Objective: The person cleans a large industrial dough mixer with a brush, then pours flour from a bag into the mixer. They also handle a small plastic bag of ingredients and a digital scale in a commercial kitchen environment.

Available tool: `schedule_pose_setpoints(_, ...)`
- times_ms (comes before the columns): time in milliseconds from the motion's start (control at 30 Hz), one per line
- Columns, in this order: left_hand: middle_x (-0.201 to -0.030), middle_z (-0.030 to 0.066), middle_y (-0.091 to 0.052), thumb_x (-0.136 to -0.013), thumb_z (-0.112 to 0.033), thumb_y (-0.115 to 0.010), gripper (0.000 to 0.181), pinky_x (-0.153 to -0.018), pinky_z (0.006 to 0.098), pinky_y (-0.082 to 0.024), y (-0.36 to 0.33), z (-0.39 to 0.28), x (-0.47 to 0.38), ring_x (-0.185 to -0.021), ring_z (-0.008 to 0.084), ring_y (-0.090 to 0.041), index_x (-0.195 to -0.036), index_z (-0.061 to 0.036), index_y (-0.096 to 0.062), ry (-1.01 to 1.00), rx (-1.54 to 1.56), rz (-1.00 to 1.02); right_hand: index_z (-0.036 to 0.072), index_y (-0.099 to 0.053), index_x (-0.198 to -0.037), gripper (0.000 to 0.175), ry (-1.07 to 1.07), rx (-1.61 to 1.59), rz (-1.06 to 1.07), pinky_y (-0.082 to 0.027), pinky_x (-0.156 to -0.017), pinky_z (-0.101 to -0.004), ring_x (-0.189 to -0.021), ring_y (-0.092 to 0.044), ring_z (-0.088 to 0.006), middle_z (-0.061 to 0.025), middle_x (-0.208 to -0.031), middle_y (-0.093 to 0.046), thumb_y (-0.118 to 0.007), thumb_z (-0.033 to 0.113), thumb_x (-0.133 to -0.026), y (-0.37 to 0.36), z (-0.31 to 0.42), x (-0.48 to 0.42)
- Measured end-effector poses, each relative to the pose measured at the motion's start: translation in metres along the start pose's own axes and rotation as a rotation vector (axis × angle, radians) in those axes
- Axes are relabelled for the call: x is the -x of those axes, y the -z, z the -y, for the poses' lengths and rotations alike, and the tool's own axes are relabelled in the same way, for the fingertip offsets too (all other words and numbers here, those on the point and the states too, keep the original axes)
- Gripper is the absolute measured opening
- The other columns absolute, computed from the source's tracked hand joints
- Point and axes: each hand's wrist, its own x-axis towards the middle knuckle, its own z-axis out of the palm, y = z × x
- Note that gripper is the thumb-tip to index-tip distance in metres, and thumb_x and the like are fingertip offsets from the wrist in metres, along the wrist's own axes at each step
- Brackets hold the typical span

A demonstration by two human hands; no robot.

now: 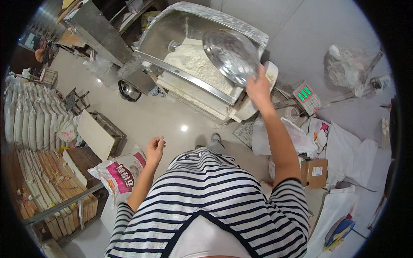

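Observation:
My right hand point(259, 88) grips the rim of a round, shiny metal basin point(230, 54). The basin is tilted above a heap of white flour point(196, 64), and part of the heap is hidden behind it. This flour lies in the metal trough of a dough mixer point(200, 84) in front of me. My left hand point(155, 150) hangs low on the left, fingers curled together, with nothing seen in it. Just below that hand stands a printed flour sack point(124, 174).
A digital scale display point(306, 96) glows green on the right, above white sacks point(345, 151) and a cardboard box point(313, 174). Left are stacked bagged goods point(32, 113), a small stool point(75, 100), wooden boards point(55, 187) and a metal kettle point(129, 91) on the tiled floor.

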Motion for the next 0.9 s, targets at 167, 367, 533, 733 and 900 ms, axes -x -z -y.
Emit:
schedule_pose_setpoints(167,-0.089,0.0054,-0.066,-0.096,-0.021,-0.057,0.023,-0.071,0.0262,-0.047,0.018,0.009,0.007,-0.078,0.0124,-0.061,-0.108,-0.0015,-0.062,0.045,0.092,-0.071,-0.002,-0.031,-0.133,0.055,-0.072,0.364,0.132,-0.047,-0.089,-0.0490,-0.102,-0.061,-0.0447,-0.0311,-0.105,-0.063,-0.052,0.015,-0.086,-0.094,0.018,-0.111)
schedule_pose_setpoints(367,-0.084,0.0041,-0.065,-0.095,-0.023,-0.059,0.022,-0.066,0.0247,-0.046,0.052,0.032,0.009,-0.073,0.0115,-0.060,-0.104,-0.0032,-0.063,0.248,0.202,-0.229,-0.011,-0.033,-0.124,0.061,-0.393,0.335,0.253,-0.047,-0.094,-0.0419,-0.106,-0.061,-0.0405,-0.0290,-0.111,-0.061,-0.063,0.016,-0.079,-0.204,-0.025,-0.147)
schedule_pose_setpoints(533,-0.083,0.0038,-0.065,-0.095,-0.024,-0.060,0.021,-0.062,0.0231,-0.046,0.063,0.016,-0.015,-0.072,0.0107,-0.060,-0.104,-0.0046,-0.064,0.411,0.201,-0.318,-0.016,-0.036,-0.122,0.062,-0.451,0.314,0.464,-0.048,-0.093,-0.0397,-0.105,-0.062,-0.0392,-0.0317,-0.114,-0.058,-0.065,0.015,-0.077,-0.259,-0.060,-0.171)
schedule_pose_setpoints(733,-0.082,0.0014,-0.063,-0.097,-0.021,-0.059,0.020,-0.062,0.0222,-0.044,0.076,-0.039,-0.090,-0.070,0.0092,-0.056,-0.104,-0.0030,-0.063,0.332,0.210,-0.246,-0.007,-0.049,-0.108,0.036,-0.735,-0.093,0.433,-0.049,-0.052,-0.0349,-0.068,-0.065,-0.0269,-0.0234,-0.091,-0.064,-0.058,0.017,-0.083,-0.343,-0.093,-0.143)
schedule_pose_setpoints(900,-0.085,0.0035,-0.063,-0.097,-0.018,-0.057,0.021,-0.068,0.0228,-0.045,0.069,-0.072,-0.134,-0.075,0.0098,-0.056,-0.108,-0.0007,-0.061,0.335,0.150,-0.130,0.006,-0.049,-0.091,0.013,-1.103,-0.723,0.755,-0.027,-0.034,-0.0272,-0.046,-0.045,-0.0115,-0.0150,-0.080,-0.060,-0.051,0.018,-0.088,-0.336,-0.084,-0.118)
